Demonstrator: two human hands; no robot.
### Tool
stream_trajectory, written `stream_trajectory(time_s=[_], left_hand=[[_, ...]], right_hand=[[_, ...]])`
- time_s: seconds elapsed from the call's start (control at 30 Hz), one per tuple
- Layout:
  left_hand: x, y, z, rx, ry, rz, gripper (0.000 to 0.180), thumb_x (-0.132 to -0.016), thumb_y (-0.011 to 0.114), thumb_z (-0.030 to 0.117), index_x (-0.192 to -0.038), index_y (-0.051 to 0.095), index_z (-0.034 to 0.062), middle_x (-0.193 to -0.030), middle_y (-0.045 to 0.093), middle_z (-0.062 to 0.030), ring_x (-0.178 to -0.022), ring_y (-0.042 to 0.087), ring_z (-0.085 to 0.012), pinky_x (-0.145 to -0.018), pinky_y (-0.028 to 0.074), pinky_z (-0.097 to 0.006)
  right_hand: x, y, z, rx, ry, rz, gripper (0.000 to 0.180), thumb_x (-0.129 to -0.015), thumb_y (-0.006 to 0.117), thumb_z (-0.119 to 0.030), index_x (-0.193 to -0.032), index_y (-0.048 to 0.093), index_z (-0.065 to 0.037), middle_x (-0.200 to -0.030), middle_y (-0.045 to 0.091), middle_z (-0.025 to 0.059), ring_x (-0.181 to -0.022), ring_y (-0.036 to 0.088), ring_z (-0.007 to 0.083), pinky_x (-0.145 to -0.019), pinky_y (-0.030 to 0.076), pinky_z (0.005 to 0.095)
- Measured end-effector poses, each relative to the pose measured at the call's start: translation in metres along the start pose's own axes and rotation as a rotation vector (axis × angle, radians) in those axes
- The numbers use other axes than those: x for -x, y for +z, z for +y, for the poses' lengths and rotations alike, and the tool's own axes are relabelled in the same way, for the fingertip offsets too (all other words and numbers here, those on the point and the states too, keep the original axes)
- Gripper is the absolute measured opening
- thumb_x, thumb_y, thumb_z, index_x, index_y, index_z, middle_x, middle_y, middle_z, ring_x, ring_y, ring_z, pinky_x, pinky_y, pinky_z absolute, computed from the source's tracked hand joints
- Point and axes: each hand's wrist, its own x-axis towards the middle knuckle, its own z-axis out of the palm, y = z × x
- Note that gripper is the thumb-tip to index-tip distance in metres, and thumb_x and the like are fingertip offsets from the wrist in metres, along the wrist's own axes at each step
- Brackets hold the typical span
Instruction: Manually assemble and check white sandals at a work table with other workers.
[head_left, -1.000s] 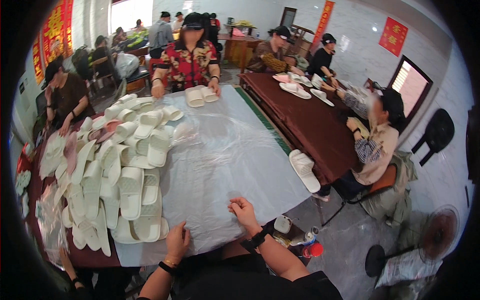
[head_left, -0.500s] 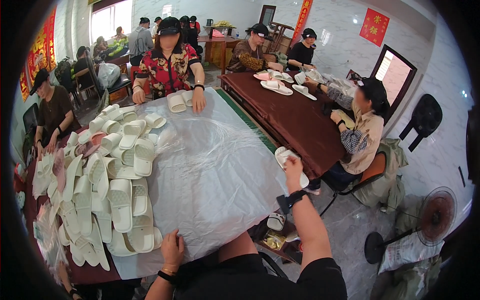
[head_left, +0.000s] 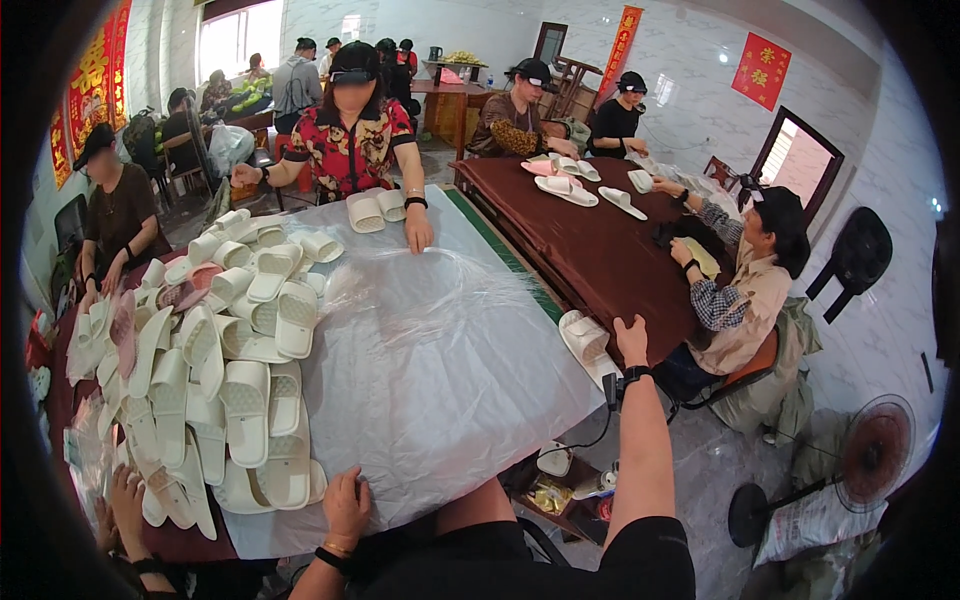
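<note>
My left hand (head_left: pixel 347 507) rests on the near edge of the grey-white plastic sheet (head_left: pixel 450 400), its fingers loosely out and nothing in them. Close by on its left lies a heaped pile of white slippers (head_left: pixel 245 405). My right hand (head_left: pixel 632 345) is stretched forward past the sheet's right edge, a finger extended, holding nothing I can see. Just left of it, a white slipper (head_left: pixel 588 340) lies at the right edge of the table. Clear, thin plastic strips or bags (head_left: pixel 430 280) are spread over the sheet's far half.
Opposite me, a co-worker's hand (head_left: pixel 418 235) touches the clear plastic beside a pair of white slippers (head_left: pixel 375 210). On the right, a brown-covered table (head_left: pixel 570 240) bears several slippers. Another person's hand (head_left: pixel 127 497) is at the pile's near left. A fan (head_left: pixel 875 450) stands right.
My right hand has come off the white slipper and moved right; the slipper stays at the table edge. The co-worker opposite has reached toward the clear plastic. My left hand stays nearly in place.
</note>
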Motion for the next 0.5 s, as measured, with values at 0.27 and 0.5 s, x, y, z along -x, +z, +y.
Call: stream_trajectory(time_s=[0.27,0.5], left_hand=[[-0.008,0.004,0.002,-0.029,-0.027,-0.042,0.025,-0.079,0.063,0.012,-0.103,0.06,0.0063,-0.081,0.058,-0.0106,-0.073,0.058,-0.0307,-0.065,0.046,-0.04],[0.008,-0.012,-0.007,-0.06,-0.057,-0.084,0.027,-0.083,0.058,0.017,-0.107,0.059,0.0039,-0.09,0.061,-0.0146,-0.083,0.06,-0.0345,-0.072,0.049,-0.043]], right_hand=[[-0.04,-0.02,-0.003,0.309,-0.074,-0.1,0.068,-0.08,0.063,-0.038,-0.125,0.045,0.01,-0.116,0.056,0.0338,-0.11,0.054,0.0457,-0.095,0.045,0.0454],[-0.008,-0.016,-0.058,0.242,-0.125,-0.269,0.053,-0.078,0.062,-0.038,-0.103,0.062,0.009,-0.1,0.063,0.0306,-0.101,0.06,0.0435,-0.086,0.046,0.0453]])
